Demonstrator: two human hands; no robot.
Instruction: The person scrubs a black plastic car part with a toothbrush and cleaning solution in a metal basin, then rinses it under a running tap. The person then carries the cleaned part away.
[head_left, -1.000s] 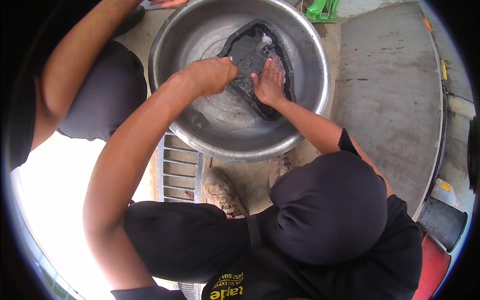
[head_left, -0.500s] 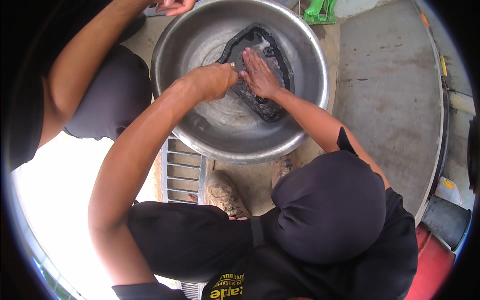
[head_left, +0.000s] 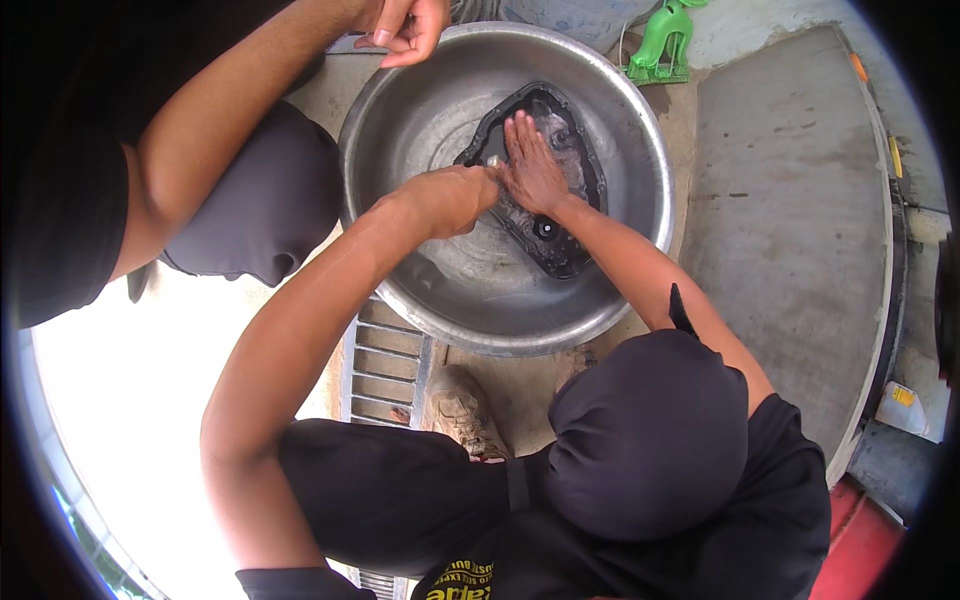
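Observation:
A black, oily-looking pan with a rim of bolt holes, like an oil pan, lies in a wide metal basin. Shallow wet liquid shines inside it. My right hand lies flat against the pan's inside, fingers straight and close together. My left hand is closed in a fist at the pan's left edge. A small pale tip pokes out by its thumb; the rest of what it grips is hidden. A dark round fitting shows just below my right hand.
A co-worker's hand hangs over the basin's upper left rim, their dark-clad knee beside it. A green plastic stand is beyond the basin. A floor grating and a grey board flank it.
The whole view has shifted, so basin and pan sit lower and further right. My right hand has slid slightly in the pan, and the round fitting shows more. The co-worker's hand is more visible.

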